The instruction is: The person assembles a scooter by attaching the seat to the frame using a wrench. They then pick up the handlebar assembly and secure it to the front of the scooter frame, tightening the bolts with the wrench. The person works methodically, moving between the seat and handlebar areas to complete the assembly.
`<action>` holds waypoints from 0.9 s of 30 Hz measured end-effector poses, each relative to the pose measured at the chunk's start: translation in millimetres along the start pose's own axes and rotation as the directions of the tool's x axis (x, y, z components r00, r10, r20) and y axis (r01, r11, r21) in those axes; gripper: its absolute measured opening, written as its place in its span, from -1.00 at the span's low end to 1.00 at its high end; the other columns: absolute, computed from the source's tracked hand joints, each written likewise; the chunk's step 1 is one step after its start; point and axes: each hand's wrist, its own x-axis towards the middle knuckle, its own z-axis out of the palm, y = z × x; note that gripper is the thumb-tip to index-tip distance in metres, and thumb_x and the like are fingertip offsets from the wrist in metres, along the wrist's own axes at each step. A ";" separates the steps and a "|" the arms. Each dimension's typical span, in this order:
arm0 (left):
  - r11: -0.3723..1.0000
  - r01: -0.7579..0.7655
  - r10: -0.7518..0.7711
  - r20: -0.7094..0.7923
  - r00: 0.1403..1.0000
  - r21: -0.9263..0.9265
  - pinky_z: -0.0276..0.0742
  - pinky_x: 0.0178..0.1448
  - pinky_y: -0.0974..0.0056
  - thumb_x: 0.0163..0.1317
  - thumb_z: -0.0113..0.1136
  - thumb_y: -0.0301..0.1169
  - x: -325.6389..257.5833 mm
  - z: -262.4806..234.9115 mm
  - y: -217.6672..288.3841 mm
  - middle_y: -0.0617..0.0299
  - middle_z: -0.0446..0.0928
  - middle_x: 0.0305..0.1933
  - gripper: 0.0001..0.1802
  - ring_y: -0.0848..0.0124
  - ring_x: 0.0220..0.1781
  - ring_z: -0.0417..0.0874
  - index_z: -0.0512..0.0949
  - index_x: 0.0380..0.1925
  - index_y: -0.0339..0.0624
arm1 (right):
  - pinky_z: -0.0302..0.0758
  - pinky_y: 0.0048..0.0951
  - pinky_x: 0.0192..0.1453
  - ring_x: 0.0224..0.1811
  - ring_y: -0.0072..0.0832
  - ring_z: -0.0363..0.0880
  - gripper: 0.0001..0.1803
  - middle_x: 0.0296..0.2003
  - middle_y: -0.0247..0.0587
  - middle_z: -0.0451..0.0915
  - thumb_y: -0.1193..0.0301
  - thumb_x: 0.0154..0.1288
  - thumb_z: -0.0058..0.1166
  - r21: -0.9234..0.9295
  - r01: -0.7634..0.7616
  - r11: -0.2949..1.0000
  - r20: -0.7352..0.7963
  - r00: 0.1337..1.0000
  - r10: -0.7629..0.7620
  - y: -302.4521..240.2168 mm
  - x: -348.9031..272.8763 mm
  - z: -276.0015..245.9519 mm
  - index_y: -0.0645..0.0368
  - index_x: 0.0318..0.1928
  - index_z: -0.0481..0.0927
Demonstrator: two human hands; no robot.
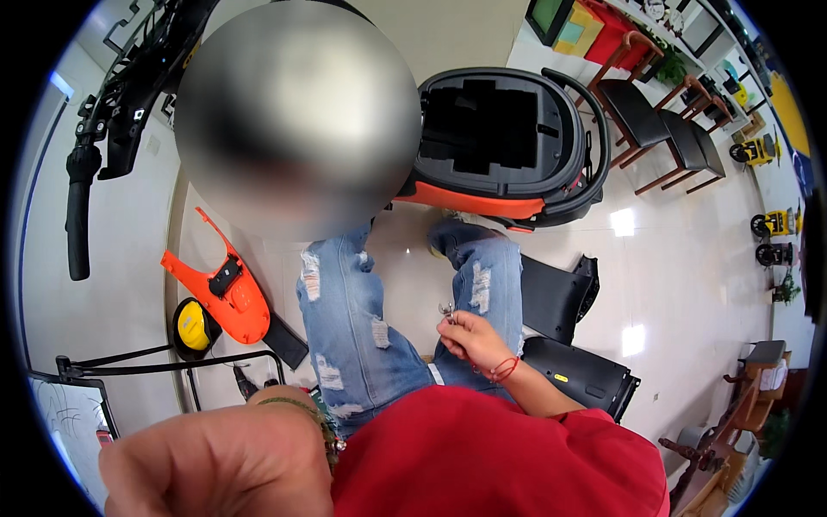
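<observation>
My right hand (pixel 472 339) is closed in a pinch over my right thigh. Small shiny metal pieces (pixel 445 309), perhaps screws or clips, stick out from its fingertips; their exact kind is too small to tell. Big and close at the lower left is my left hand (pixel 228 461), raised, its fingers bent and mostly cut off by the lower edge; whether it holds anything is hidden. Ahead of my knees stands a scooter with an orange and black body (pixel 482 200). Its black seat compartment (pixel 560 129) lies uncovered. A large blurred patch hides the scooter's middle.
At left, an orange scooter panel (pixel 245 314) lies by a yellow and black round object (pixel 195 327) and a black tubular frame (pixel 164 364). Black panels (pixel 551 297) rest on the floor at right. The handlebar (pixel 79 198) juts in at upper left. Wooden chairs (pixel 633 108) stand at far right.
</observation>
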 end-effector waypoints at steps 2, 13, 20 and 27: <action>0.997 0.001 0.011 -0.153 0.988 0.081 0.31 -0.01 0.38 0.35 0.07 -0.34 -11.6 0.7 -1.2 0.45 0.55 -0.24 -0.84 0.56 -0.29 0.49 0.57 -0.13 -0.03 | 0.20 -0.67 -0.54 -0.59 -0.75 0.29 -0.78 -0.52 -0.43 0.45 0.28 0.38 0.07 0.018 0.010 1.000 0.017 1.000 -0.011 1.7 2.4 1.4 0.20 -0.25 0.49; 0.397 0.804 -0.630 -0.506 0.589 0.443 0.14 0.44 0.22 0.29 0.24 -0.33 -101.5 -146.5 -206.7 0.05 0.11 0.46 -0.16 0.25 0.42 0.23 -0.02 0.45 -0.14 | 0.26 -0.66 -0.49 -0.54 -0.73 0.34 -0.78 -0.52 -0.42 0.46 0.30 0.34 0.11 0.166 0.134 0.977 -0.051 0.991 -0.127 0.3 -6.6 -31.5 0.21 -0.27 0.49; 0.388 0.846 -0.680 -0.506 0.531 0.365 0.19 0.42 0.21 0.20 0.03 -0.52 -96.1 -110.1 -217.9 0.10 0.11 0.45 -0.13 0.24 0.40 0.24 -0.12 0.49 -0.08 | 0.22 -0.65 -0.51 -0.57 -0.73 0.30 -0.83 -0.52 -0.42 0.44 0.34 0.33 0.07 0.317 0.203 0.926 -0.090 0.979 -0.184 22.0 6.6 -52.0 0.18 -0.30 0.48; 0.322 0.444 -0.560 -0.210 0.802 0.836 -0.05 0.52 0.17 0.05 0.12 -0.49 -61.1 4.7 -221.3 -0.05 0.02 0.50 -0.06 0.15 0.50 0.08 -0.08 0.45 -0.31 | 0.29 -0.62 -0.47 -0.53 -0.70 0.37 -0.77 -0.51 -0.39 0.47 0.27 0.32 0.08 0.310 0.266 0.913 -0.081 0.964 -0.253 13.0 21.6 -65.5 0.20 -0.28 0.50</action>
